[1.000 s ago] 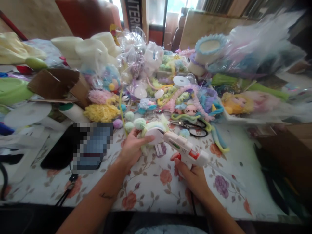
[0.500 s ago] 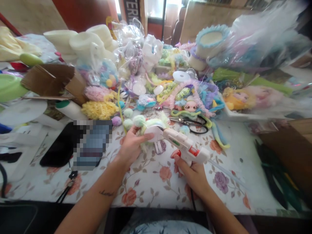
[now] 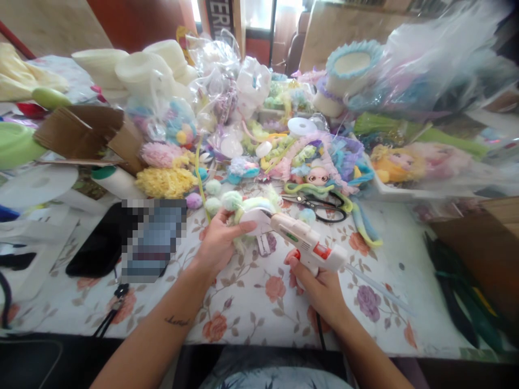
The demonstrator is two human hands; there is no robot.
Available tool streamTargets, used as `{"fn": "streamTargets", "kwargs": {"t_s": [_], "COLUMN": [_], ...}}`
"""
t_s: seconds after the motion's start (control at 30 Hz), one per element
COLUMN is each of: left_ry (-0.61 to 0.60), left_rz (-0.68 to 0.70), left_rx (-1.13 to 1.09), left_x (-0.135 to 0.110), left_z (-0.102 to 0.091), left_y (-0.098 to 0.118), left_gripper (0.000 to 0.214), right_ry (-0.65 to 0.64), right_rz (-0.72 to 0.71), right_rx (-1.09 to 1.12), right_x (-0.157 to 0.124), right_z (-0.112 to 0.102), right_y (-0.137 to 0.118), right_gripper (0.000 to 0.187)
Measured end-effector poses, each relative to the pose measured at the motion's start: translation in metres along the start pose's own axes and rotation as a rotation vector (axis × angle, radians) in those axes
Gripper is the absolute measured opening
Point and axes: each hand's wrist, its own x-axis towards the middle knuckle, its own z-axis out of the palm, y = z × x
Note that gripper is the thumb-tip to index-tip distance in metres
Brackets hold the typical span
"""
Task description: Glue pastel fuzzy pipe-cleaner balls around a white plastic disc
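My left hand [image 3: 217, 243] is closed around a fluffy pale green and white craft piece [image 3: 253, 212] with a pompom on it, held just above the flowered tablecloth [image 3: 259, 302]. My right hand [image 3: 318, 286] grips a white glue gun [image 3: 310, 246] with a red trigger part. The gun's nozzle points left and touches the white round part of the craft piece. A clear glue stick [image 3: 377, 289] sticks out behind the gun.
Black-handled scissors [image 3: 320, 208] lie just beyond the gun. A doll head [image 3: 318, 175] with pastel hair, loose pompoms [image 3: 213, 189], yellow fluff [image 3: 164, 183], plastic bags and foam cups crowd the far half. A dark phone [image 3: 101, 243] and a cardboard box [image 3: 87, 135] are at left.
The view shifted slightly a second ago. Both hands, the craft piece and the glue gun have stayed almost still since, with the nozzle against the piece.
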Motion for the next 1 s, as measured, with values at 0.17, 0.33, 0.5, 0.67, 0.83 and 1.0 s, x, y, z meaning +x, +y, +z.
{"fn": "streamTargets", "kwargs": {"t_s": [0.17,0.33,0.5,0.67,0.83,1.0], "left_ry": [-0.001,-0.02,-0.007,-0.015,0.003,-0.007], "left_rz": [-0.01,0.016,0.01,0.011,0.016,0.024], "left_rx": [0.001,0.008,0.002,-0.014,-0.023,-0.031], "left_x": [0.0,0.0006,0.0003,0.0006,0.0003,0.001], "left_z": [-0.0004,-0.0007,-0.0005,-0.0002,-0.0005,-0.0008], "left_y": [-0.0002,-0.0003,-0.0005,0.0008,0.0024,0.0017], "left_gripper": [0.064,0.058,0.056,0.06,0.063,0.063], "right_ry": [-0.006,-0.002,0.001,-0.018,-0.025,-0.029], "right_rz": [-0.009,-0.009,0.008,-0.036,-0.042,-0.045], "right_rx": [-0.01,-0.025,-0.014,-0.016,-0.026,-0.026], "right_x": [-0.0006,-0.0008,-0.0006,-0.0002,-0.0002,0.0], "right_z": [-0.0006,-0.0006,0.0003,-0.0001,-0.0002,0.0002], "right_y": [0.0002,-0.0011,-0.0019,-0.0022,0.0,0.0016], "right_gripper": [0.035,0.035,0.034,0.033,0.034,0.032]}}
